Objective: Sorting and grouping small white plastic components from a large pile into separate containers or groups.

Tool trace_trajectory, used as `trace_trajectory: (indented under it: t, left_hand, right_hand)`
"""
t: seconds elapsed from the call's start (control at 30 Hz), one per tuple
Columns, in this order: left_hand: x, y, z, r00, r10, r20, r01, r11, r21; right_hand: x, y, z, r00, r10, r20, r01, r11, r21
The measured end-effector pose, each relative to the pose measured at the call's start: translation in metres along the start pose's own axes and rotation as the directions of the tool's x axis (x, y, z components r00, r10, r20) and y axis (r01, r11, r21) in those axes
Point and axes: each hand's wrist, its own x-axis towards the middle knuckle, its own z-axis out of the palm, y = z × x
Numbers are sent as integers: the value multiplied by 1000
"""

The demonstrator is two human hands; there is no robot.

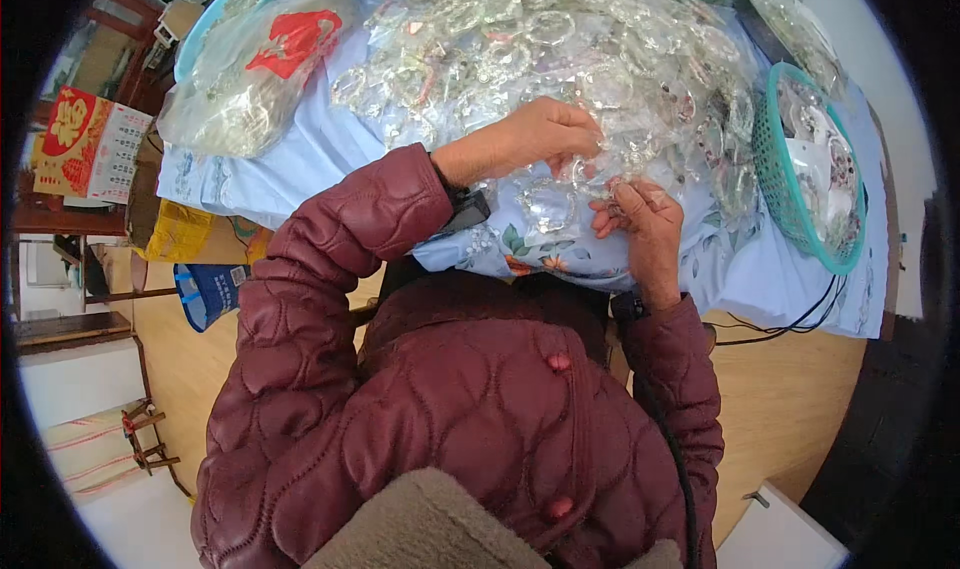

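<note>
My left hand reaches over the front of the pile with its fingers bent down at clear plastic and a silvery strand. Whether it grips them is hard to see. Just to its right, my right hand pinches a small beaded bracelet between thumb and fingers, partly hidden by them. Below and between the hands, a bracelet in a clear plastic bag lies flat on the blue flowered tablecloth. Beyond them spreads a heap of bagged bracelets, many silvery, some with coloured beads.
A teal plastic basket with bagged jewellery stands at the right. Far left are a large plastic bag with a red patch and a light-blue basin. A black device sits by my left wrist. Black cables hang at the right edge.
</note>
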Motion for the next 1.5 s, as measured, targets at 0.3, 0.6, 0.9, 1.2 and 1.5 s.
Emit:
trace_trajectory:
  t: [0.3, 0.6, 0.9, 1.2, 1.5]
  left_hand:
    - [1, -10, -20, 986, 102, -130, -92, 993, 77]
    - [-1, 39, -115, 885, 61, -461, -167, 967, -191]
    - [46, 118, -250, 539, 275, -796, -684, 694, -223]
    - [56, 12, -156, 824, 325, -464, -134, 908, 397]
    - [59, 10, -148, 773, 506, -383, 9, 595, 804]
  right_hand:
    - [1, 0, 8, 994, -33, -104, 31, 999, -19]
    - [-2, 4, 2, 998, -30, -57, 30, 1000, -1]
    - [-1, 0, 9, 999, -51, -9, 51, 999, 12]
    - [0, -1, 10, 999, -20, -50, 19, 1000, -25]
    - [1, 1, 5, 1000, -27, -17, 27, 1000, -2]
